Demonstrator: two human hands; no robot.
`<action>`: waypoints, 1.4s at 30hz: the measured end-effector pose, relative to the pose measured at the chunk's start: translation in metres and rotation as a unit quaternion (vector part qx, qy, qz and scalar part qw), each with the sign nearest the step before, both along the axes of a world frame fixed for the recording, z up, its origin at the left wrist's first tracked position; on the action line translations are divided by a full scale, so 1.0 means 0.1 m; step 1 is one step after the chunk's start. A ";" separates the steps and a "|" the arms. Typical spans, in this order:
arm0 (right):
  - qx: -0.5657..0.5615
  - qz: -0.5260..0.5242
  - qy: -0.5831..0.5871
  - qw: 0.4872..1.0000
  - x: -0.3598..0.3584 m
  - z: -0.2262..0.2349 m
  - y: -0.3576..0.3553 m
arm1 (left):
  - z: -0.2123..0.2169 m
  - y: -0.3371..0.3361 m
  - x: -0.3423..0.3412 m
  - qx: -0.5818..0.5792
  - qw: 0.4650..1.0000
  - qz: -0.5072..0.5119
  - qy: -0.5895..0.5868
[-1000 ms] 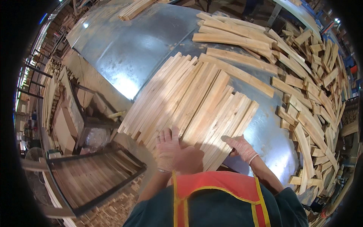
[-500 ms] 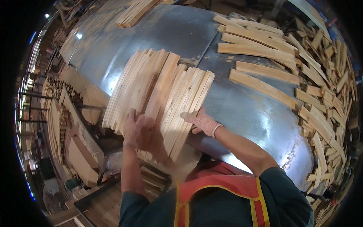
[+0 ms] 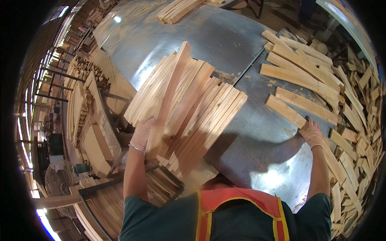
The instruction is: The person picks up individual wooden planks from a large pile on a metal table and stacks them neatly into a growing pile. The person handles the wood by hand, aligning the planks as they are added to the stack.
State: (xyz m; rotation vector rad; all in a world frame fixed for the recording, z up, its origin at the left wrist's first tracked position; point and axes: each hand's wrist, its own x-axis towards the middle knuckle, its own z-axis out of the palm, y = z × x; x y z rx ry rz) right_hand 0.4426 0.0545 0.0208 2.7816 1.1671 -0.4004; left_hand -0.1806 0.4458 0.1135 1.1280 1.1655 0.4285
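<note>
In the left of the view, my left hand [image 3: 144, 134], in a pale glove, is closed around the lower part of a wooden strip [image 3: 173, 84]. That strip slants over a row of similar strips [image 3: 217, 116], packed side by side at the near edge of the metal table [image 3: 241, 156]. My right hand [image 3: 312, 133], gloved too, is stretched out to the right, its fingers around the near end of another flat wooden strip [image 3: 284, 111]. The palm hides part of that end. A parallel strip [image 3: 307, 105] lies just beyond it.
A large heap of loose strips [image 3: 362, 156] covers the table's right side. More strips [image 3: 301, 76] lie at the far right, and a small bundle [image 3: 179, 10] at the far edge. Left of me stand a fan [image 3: 60, 180], a slatted crate [image 3: 108, 205] and stacked boards [image 3: 78, 108].
My right hand has left the packed row and moved right to a loose strip. My left hand now holds one strip tilted over the row. The view has shifted.
</note>
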 end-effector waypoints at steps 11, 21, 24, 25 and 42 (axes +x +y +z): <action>0.188 -0.106 0.263 0.940 -1.01 -0.29 0.53 | -0.68 -0.61 0.49 0.570 0.615 -0.147 0.525; 0.083 -0.134 0.057 0.986 -1.64 -0.01 -0.68 | -0.35 -0.72 0.62 0.361 0.689 -0.310 0.546; 0.205 -0.169 0.155 0.951 -1.84 0.07 -0.15 | -0.34 -0.72 0.64 0.275 0.766 -0.286 0.505; 0.250 -0.169 0.194 0.933 -1.89 0.07 0.07 | -0.36 -0.68 0.61 0.278 0.788 -0.267 0.479; 0.354 -0.233 0.116 0.898 -1.77 -0.07 -0.74 | -1.15 -1.86 0.70 0.591 0.576 -0.435 0.360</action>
